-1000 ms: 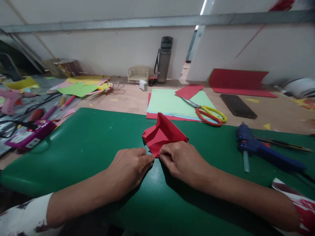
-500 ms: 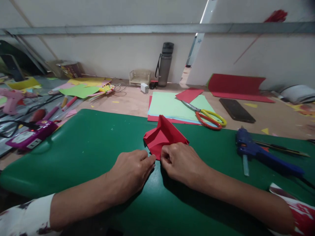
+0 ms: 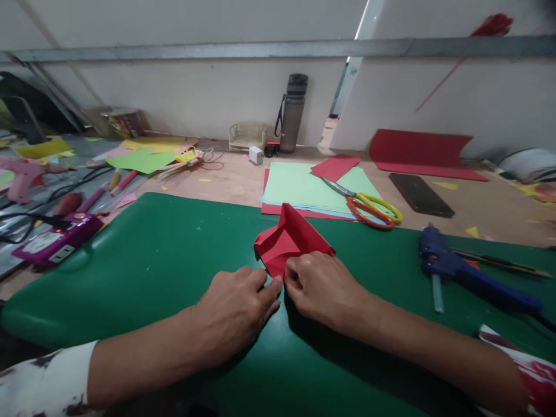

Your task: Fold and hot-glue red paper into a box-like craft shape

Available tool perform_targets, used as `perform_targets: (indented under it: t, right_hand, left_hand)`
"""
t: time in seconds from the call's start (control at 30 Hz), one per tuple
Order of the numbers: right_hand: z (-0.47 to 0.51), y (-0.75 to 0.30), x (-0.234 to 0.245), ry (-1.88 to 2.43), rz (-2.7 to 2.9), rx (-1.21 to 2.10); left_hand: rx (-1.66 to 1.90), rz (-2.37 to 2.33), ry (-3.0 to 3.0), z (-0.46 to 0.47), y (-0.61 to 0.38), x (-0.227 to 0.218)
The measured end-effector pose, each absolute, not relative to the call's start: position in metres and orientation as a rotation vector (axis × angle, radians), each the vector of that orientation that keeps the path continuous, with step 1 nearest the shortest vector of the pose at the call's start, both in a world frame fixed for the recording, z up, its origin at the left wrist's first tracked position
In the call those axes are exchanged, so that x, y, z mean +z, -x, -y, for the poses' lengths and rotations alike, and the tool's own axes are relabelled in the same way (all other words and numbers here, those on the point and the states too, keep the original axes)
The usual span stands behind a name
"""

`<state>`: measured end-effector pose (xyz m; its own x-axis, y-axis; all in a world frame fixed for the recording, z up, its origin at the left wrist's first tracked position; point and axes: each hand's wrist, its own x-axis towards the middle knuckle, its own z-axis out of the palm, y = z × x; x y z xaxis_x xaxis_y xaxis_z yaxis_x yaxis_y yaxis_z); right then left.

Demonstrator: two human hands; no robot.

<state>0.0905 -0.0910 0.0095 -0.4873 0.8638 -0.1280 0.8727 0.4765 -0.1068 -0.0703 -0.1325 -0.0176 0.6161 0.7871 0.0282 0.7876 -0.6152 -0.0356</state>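
A folded piece of red paper [image 3: 290, 240] rests on the green mat [image 3: 191, 231], one corner pointing up and away from me. My right hand [image 3: 321, 286] is closed on its near right edge, fingers curled in and partly hidden. From the left, my left hand [image 3: 243, 304] reaches the paper's near corner, thumb and fingertips at its lower tip. The left fingers are bent and close together; their undersides do not show, nor does how firmly they grip.
Behind the mat, scissors [image 3: 369, 205] lie on a stack of pale green paper [image 3: 299, 185]. A blue glue gun [image 3: 464, 269] is at right, near a phone [image 3: 420, 194]. At left are a purple power strip [image 3: 61, 237] and cables. A grey bottle [image 3: 293, 116] stands against the wall.
My left hand has shifted slightly right, its thumb now at the paper's near corner. The right hand keeps its hold; the whole view has drifted a little.
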Motion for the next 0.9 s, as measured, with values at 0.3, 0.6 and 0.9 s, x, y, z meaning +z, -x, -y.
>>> perform_targets:
  t: [0.3,0.6,0.9]
  right_hand:
    - [0.117,-0.123,-0.002,-1.317,-2.823,0.006]
    - [0.123,-0.127,-0.016,-1.074,-2.885,0.08]
    - [0.124,-0.132,-0.019,-1.092,-2.929,-0.015]
  left_hand:
    - [0.044,1.339,2.836,0.132,0.071,-0.018]
    - [-0.035,1.331,2.819,0.133,0.072,-0.019]
    - [-0.183,1.297,2.869,0.134,0.077,-0.023]
